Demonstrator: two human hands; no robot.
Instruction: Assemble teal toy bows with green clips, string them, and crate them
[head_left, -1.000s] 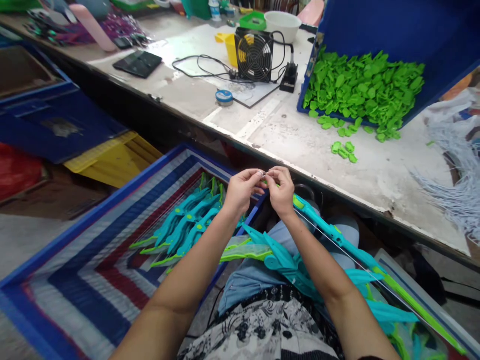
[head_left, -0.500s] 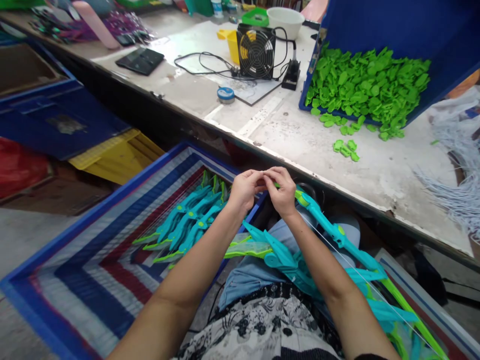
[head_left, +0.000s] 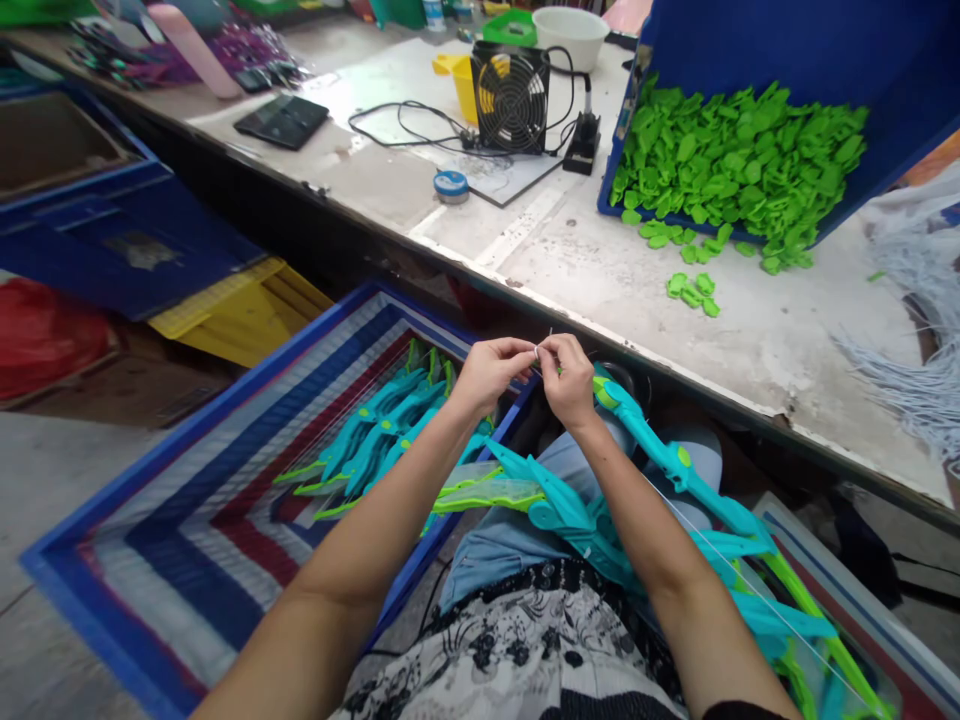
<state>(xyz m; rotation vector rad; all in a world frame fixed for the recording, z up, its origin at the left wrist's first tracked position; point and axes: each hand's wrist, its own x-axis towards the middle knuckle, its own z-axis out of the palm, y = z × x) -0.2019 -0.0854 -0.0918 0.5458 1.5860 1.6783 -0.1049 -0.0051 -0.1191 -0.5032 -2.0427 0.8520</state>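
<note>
My left hand and my right hand meet fingertip to fingertip above my lap, both closed in a pinch. A small loop of white string shows between the fingertips. Just right of my right hand starts a turquoise and green jointed plastic toy, which slants across my lap under my right forearm. A thin white string runs along it. More turquoise and green parts lie on my thighs between my forearms. What else my fingers cover is hidden.
On my left, a blue-rimmed crate with striped lining holds several similar toys. The worktable bears a tipped blue bin of green plastic pieces, white strings, a black fan and a round tin.
A white string loop now shows between my fingertips. My hands have drawn slightly apart and stay in nearly the same place. The view has shifted a little.
</note>
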